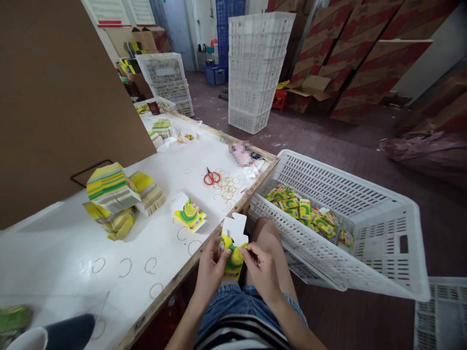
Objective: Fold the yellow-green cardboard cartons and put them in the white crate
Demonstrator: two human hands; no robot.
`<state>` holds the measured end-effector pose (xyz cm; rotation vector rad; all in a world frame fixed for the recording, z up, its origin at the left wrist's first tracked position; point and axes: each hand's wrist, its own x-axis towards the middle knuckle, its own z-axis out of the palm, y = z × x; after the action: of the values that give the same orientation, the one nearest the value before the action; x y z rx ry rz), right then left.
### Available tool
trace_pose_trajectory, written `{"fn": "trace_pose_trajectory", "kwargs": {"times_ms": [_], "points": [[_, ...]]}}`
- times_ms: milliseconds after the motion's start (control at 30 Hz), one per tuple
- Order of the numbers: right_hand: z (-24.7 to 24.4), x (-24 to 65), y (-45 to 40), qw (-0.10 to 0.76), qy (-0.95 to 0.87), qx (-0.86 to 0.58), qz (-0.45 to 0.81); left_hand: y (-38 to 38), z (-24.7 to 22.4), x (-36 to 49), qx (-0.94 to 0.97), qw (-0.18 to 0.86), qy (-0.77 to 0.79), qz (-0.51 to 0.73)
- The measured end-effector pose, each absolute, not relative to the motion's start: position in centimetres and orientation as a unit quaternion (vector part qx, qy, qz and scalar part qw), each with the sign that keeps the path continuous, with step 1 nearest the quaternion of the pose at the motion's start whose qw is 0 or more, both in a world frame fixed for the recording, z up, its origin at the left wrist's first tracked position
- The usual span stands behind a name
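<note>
Above my lap I hold a small yellow and green carton (pixel 234 260), its white flaps sticking up at the top. My left hand (pixel 212 266) grips its left side, thumb on the printed front. At the right edge, my right hand (pixel 260 270) pinches the carton near the base of the flaps. Another carton (pixel 190 214) with a white flap lies on the white table (pixel 146 233), left of my hands. Beyond it are red-handled scissors (pixel 212 177) beside a heap of rubber bands (pixel 229 188).
To my right a white plastic crate (pixel 346 189) holds many yellow cartons (pixel 306 210). Stacks of flat cartons (pixel 109 189) stand on the table by a large brown cardboard sheet (pixel 65 97). Tall white crates (pixel 255 73) and cardboard boxes (pixel 350 53) are stacked behind.
</note>
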<state>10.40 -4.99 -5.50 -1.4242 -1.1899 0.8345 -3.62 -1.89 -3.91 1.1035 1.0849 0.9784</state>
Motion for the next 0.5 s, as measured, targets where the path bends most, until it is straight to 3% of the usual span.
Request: {"fn": "trace_pose_trajectory", "kwargs": {"times_ms": [200, 500], "points": [[-5.2, 11.2, -4.6, 0.597, -0.440, -0.552, 0.381, -2.3, -3.4, -3.9, 0.516, 0.620, 0.429, 0.406], [-4.1, 12.8, -4.6, 0.527, -0.507, -0.487, 0.478, -2.0, -2.5, -5.1, 0.512, 0.716, 0.331, 0.339]]}}
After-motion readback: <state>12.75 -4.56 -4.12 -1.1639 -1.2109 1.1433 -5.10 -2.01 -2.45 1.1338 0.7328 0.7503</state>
